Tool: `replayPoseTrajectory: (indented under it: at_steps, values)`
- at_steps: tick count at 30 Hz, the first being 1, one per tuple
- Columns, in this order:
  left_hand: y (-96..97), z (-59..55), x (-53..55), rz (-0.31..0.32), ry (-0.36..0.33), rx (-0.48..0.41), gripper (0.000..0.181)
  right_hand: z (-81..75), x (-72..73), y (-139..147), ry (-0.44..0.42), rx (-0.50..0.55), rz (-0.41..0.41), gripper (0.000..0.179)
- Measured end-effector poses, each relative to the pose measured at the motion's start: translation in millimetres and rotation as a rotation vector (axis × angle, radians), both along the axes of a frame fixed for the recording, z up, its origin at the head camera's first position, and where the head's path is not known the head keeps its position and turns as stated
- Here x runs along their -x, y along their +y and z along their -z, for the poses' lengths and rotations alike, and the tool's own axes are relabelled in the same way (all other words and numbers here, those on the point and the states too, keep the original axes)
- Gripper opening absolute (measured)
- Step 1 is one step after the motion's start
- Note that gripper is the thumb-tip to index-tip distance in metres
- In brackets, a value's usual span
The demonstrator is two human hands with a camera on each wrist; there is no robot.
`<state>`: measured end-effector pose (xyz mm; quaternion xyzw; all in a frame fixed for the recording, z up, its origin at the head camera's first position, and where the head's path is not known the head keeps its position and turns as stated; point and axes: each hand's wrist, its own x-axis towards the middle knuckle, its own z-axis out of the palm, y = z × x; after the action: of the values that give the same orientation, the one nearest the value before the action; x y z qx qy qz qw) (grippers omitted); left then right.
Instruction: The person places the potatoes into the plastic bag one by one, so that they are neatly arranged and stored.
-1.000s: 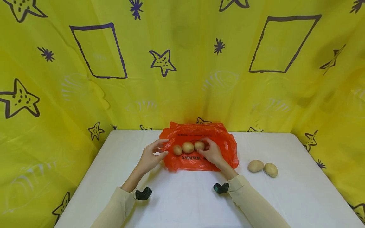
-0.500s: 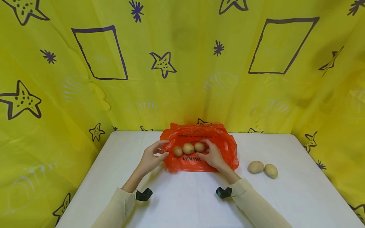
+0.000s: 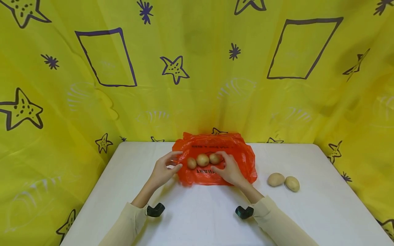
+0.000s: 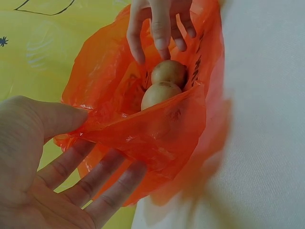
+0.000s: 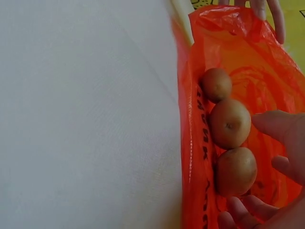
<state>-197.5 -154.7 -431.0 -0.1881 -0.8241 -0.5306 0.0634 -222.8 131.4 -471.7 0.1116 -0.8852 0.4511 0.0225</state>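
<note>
Red bag [image 3: 244, 164] under three potatoes [image 3: 202, 160] — left hand [image 3: 163, 169] pinching bag, right hand [image 3: 231, 171] spread nearby.

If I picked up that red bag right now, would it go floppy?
Probably: the red bag is creased and looks thin, with parts of the left hand showing dimly through it. It may sag in the middle, since three potatoes lie inside. They look rounded, so they could roll if the bag tipped.

Loose cream sleeves [image 3: 283, 223] are ending in bunched cuffs [image 3: 261, 206], with black, angular wrist cameras [image 3: 155, 209] showing alongside.
</note>
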Motion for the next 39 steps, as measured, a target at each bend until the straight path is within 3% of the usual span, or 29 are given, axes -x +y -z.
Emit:
replayPoseTrajectory:
  at_steps: [4, 17, 33, 39]
  values:
    - [-5.2, 19.9, 11.7, -0.001, 0.001, -0.012, 0.041, -1.9, -4.8, 0, 0.012, -0.004, -0.014, 0.058]
    - [-7.2, 18.5, 12.6, -0.008, 0.004, 0.001, 0.042, -16.3, -23.1, 3, 0.035, -0.001, -0.079, 0.058]
    - [-6.0, 17.4, 12.3, -0.006, 0.006, -0.014, 0.042, -37.3, -44.4, 5, 0.188, 0.004, -0.171, 0.059]
    - [-0.4, 0.4, 1.6, -0.008, 0.003, -0.008, 0.041, -48.3, -51.3, 12, 0.242, -0.028, -0.184, 0.061]
